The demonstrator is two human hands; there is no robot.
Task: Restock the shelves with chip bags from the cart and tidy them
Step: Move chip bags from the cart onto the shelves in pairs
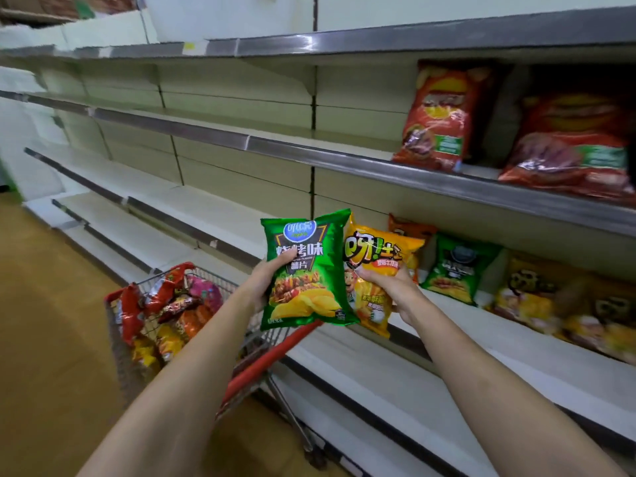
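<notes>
Cart (pixel 179 297): standing at left, holding mixed chip bags.
Left hand (pixel 265 280): gripping green chip bag (pixel 304 270), long axis upright.
Right hand (pixel 389 287): gripping yellow chip bag (pixel 375 259), nearer the shelf (pixel 516 342).
Matching green bag (pixel 454 266): sitting rightward on that shelf.

At frame centre, the green chip bag (pixel 306 270) reads "烤味" in large white characters, with "薯片" beneath. Right of it, the yellow bag (pixel 378 266) shows a big "呀!", possibly followed by "土". Shelf bags' print is blurred.
</notes>
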